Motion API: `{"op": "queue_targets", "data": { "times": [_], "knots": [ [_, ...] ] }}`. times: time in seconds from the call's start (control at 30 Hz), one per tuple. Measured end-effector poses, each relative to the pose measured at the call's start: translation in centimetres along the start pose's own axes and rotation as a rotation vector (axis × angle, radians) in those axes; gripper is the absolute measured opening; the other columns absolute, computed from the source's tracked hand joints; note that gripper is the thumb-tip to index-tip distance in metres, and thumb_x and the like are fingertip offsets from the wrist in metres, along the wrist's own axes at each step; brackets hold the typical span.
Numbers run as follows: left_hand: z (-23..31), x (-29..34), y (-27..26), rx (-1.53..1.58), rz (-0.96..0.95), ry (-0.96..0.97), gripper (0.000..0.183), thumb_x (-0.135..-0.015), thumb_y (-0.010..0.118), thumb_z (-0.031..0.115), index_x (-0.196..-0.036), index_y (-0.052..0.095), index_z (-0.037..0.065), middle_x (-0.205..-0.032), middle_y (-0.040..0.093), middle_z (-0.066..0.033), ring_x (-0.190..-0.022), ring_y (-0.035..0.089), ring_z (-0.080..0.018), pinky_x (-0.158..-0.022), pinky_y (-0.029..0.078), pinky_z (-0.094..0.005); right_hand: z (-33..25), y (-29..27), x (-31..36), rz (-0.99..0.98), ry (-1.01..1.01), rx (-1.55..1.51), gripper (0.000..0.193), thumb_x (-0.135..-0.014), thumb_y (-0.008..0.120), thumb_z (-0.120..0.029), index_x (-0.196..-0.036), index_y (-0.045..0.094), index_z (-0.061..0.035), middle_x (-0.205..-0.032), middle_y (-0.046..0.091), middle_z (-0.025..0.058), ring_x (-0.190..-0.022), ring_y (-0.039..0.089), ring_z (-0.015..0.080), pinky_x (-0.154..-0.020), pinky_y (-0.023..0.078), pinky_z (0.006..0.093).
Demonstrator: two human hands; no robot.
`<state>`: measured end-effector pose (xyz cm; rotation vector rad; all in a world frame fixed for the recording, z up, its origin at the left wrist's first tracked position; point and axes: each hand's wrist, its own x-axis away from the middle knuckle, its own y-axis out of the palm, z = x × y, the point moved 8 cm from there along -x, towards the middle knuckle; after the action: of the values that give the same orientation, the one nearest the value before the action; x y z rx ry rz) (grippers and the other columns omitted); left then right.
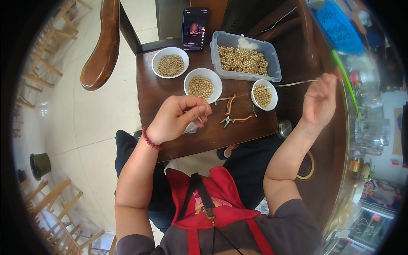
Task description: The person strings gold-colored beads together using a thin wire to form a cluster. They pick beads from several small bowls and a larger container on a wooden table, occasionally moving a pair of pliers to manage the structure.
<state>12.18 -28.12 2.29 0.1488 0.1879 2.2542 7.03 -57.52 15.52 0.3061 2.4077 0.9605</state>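
Note:
My left hand (178, 117) hovers over the small dark wooden table (178, 140), fingers pinched on a small clear plastic piece (191, 127) and, it seems, one end of a thin wire. My right hand (321, 100) is raised to the right, pinching the other end of the thin wire (297, 83) that runs across toward the table. Between the hands lie orange-handled pliers (233, 115). Three white bowls (202, 85) (170, 62) (264, 94) hold tan beads. A clear plastic tub (245, 57) behind them is full of golden beads.
A phone (195, 29) with a lit screen leans at the table's back edge. A wooden chair arm (102, 46) curves at the left. A blue basket (338, 27) and glassware (367, 127) sit on a counter at the right. Wooden chairs stand on the tiled floor at the left.

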Motion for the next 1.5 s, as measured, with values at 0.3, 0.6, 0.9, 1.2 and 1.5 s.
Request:
{"op": "queue_targets", "data": {
  "times": [0.3,0.6,0.9,1.2,1.5],
  "knots": [
    [1.1,-0.7,-0.6,-0.277,0.112,0.063,0.017,-0.095,0.051,0.005,-0.097,0.063,-0.007,-0.082,0.066,-0.0065,-0.072,0.065,-0.0101,-0.063,0.053,-0.0233,10.1,16.5,9.4,-0.693,-0.432,1.277,0.015,-0.087,0.06,-0.004,-0.101,0.063,0.0007,-0.101,0.067,0.0167,-0.078,0.069,0.0243,-0.063,0.054,0.0244],
    [-0.2,-0.6,-1.7,0.039,0.192,0.043,0.02,-0.095,0.056,0.008,-0.106,0.063,-0.007,-0.091,0.068,-0.0085,-0.078,0.065,-0.011,-0.071,0.053,-0.0236,16.0,9.0,7.9,-0.581,-0.132,1.287,0.019,-0.077,0.068,0.004,-0.096,0.066,-0.0026,-0.076,0.06,0.0075,-0.061,0.059,0.0171,-0.054,0.047,0.0268],
    [0.5,-1.2,-1.5,0.235,0.165,0.042,0.031,-0.091,0.057,-0.001,-0.122,0.054,-0.005,-0.112,0.063,-0.0109,-0.103,0.062,-0.0163,-0.092,0.05,-0.0287,15.0,7.2,6.8,-0.483,-0.12,1.283,0.011,-0.076,0.069,0.0,-0.085,0.065,-0.0048,-0.073,0.062,0.0084,-0.062,0.06,0.0231,-0.054,0.047,0.031],
    [1.1,-1.3,-1.1,0.257,0.237,0.137,0.037,-0.084,0.063,-0.01,-0.119,0.055,-0.005,-0.111,0.062,-0.0108,-0.1,0.063,-0.0182,-0.091,0.052,-0.0305,16.4,3.9,7.0,-0.258,0.315,1.074,0.008,-0.081,0.067,-0.007,-0.089,0.069,-0.0051,-0.054,0.049,-0.0018,-0.05,0.042,0.0029,-0.047,0.035,0.0214],
    [-0.1,-1.5,-1.5,0.225,0.241,0.075,0.027,-0.092,0.06,0.004,-0.117,0.056,-0.005,-0.106,0.063,-0.0101,-0.087,0.065,-0.0151,-0.08,0.053,-0.0273,17.3,3.3,7.2,-0.196,0.4,0.952,0.007,-0.085,0.066,-0.009,-0.09,0.069,-0.0043,-0.052,0.038,-0.0086,-0.05,0.031,0.0002,-0.046,0.029,0.0199]
  ]
}}
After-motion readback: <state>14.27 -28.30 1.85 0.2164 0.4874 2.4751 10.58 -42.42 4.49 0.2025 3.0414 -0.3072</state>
